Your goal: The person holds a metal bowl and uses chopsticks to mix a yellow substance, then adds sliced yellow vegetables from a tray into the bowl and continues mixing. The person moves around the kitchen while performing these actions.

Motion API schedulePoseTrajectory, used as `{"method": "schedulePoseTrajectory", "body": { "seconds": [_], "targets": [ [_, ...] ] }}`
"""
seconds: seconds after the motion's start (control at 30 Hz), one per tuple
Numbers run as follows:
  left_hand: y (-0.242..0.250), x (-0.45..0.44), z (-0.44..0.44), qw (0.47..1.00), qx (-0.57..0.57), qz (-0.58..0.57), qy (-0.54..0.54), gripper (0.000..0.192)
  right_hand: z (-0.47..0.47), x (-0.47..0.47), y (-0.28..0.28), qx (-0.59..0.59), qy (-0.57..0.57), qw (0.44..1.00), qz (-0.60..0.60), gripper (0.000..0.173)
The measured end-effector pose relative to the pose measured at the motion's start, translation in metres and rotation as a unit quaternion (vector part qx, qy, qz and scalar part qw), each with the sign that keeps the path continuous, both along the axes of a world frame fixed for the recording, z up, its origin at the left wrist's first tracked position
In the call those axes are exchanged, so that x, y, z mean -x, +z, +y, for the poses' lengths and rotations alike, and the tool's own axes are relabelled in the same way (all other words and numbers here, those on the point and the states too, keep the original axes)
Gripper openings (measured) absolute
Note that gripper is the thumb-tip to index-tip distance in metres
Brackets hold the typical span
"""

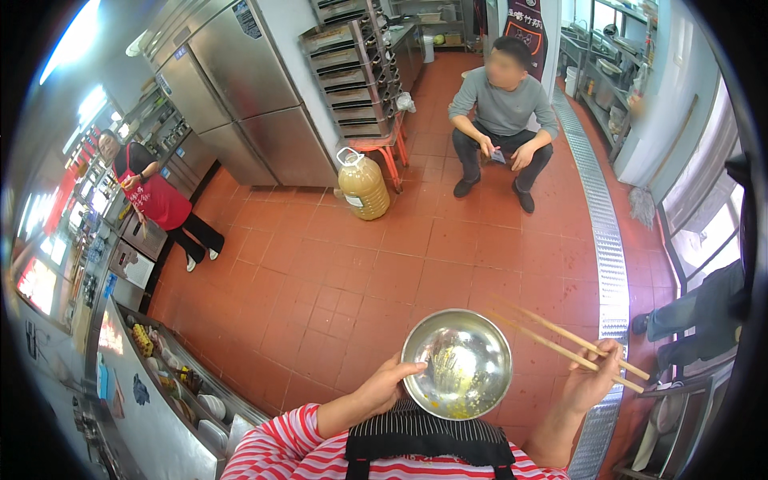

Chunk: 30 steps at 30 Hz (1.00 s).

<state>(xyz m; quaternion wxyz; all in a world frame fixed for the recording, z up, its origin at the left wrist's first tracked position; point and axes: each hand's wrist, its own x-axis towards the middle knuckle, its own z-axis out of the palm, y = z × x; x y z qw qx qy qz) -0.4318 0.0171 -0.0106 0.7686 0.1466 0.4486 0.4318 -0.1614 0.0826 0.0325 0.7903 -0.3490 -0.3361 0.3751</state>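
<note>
A round stainless steel bowl (465, 354) is tilted in front of my striped apron, gripped at its left rim by my left hand (384, 381), thumb over the edge. Yellow residue (456, 375) streaks the bowl's inside, with small bits near the lower rim. To the right of the bowl, my right hand (591, 381) holds a pair of long wooden chopsticks (564, 348). Their tips point up and left, past the bowl's upper right rim, and look blurred.
One person (501, 114) squats ahead holding a phone; another (153, 192) in a red apron stands left. A large plastic jug (363, 186) sits near stacked metal trays (351, 78) and a steel refrigerator (246, 90). A metal drain grate (606, 258) runs along the right. Legs (690, 318) show at far right.
</note>
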Motion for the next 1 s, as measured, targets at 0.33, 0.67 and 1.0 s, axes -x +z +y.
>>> {"method": "schedulePoseTrajectory", "body": {
  "seconds": [0.33,0.67,1.0],
  "targets": [
    [-0.004,-0.002,0.002,1.0,-0.012,0.014,0.016,0.051,0.003,-0.003,-0.006,0.036,0.04,0.998,-0.037,0.025],
    [0.019,0.043,-0.001,0.984,-0.058,0.001,0.166,0.038,0.037,0.042,-0.011,0.075,0.159,0.981,-0.082,0.027],
    [-0.011,0.157,-0.038,0.935,-0.089,-0.045,0.34,0.047,0.073,0.192,-0.007,0.106,0.319,0.92,-0.203,0.019]
  ]
}}
